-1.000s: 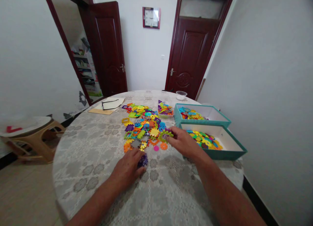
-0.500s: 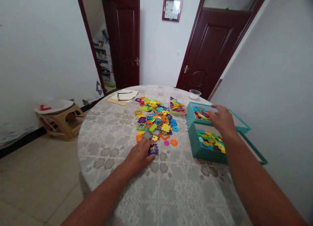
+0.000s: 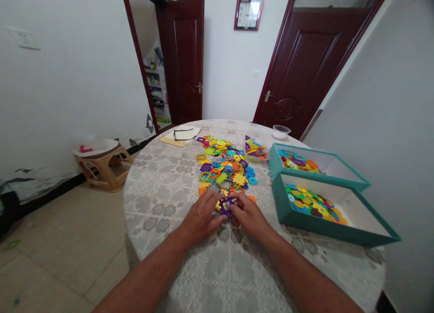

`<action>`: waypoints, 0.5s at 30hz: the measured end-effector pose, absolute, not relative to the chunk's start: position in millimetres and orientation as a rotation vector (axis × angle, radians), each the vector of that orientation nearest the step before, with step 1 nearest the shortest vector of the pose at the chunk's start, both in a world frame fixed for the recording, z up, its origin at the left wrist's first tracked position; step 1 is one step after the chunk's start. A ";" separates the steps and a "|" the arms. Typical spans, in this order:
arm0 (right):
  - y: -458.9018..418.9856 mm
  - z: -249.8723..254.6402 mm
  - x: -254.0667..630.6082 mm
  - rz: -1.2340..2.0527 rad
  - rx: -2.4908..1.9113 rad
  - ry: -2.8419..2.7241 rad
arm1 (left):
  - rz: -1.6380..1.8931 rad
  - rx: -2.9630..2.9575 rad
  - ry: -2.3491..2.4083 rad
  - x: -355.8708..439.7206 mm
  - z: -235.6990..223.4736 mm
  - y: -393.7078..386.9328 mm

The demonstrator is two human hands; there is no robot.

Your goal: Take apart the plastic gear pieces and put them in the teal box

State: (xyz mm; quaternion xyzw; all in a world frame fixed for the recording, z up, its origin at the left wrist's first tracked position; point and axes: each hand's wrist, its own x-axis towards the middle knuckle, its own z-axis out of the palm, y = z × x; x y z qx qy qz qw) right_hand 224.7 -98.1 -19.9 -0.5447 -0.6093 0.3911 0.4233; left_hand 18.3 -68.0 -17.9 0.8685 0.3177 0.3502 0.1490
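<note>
A small purple square piece with window-like openings (image 3: 226, 206) is between my two hands at the near end of a heap of plastic gear pieces (image 3: 224, 161). Something yellow shows at its left side. My left hand (image 3: 203, 213) closes on the purple piece from the left, its thumb below and fingers above. From the right, my right hand (image 3: 250, 214) pinches the same piece by its edge. My fingers hide part of it, and whether it rests on the table cannot be seen.
Two teal boxes stand at the right; the nearer box (image 3: 325, 236) and the farther box (image 3: 342, 161) hold colourful pieces. Behind the heap are a clear tray of pieces (image 3: 256, 150) and a clear bowl (image 3: 281, 131). Glasses (image 3: 185, 134) lie on paper at the back left.
My right hand has come from the farther teal box to the purple piece beside my left hand. The view has turned slightly left.
</note>
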 end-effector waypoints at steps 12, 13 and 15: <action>-91.9 -24.4 245.9 0.557 -1.466 -1.644 | 0.751 2.660 1.391 50.1 12.4 -9.8; -91.4 -25.9 245.7 0.554 -1.461 -1.650 | 0.708 2.675 1.411 55.6 11.1 -4.4; -91.0 -27.4 245.6 0.544 -1.450 -1.659 | 0.643 2.685 1.484 64.2 6.6 4.9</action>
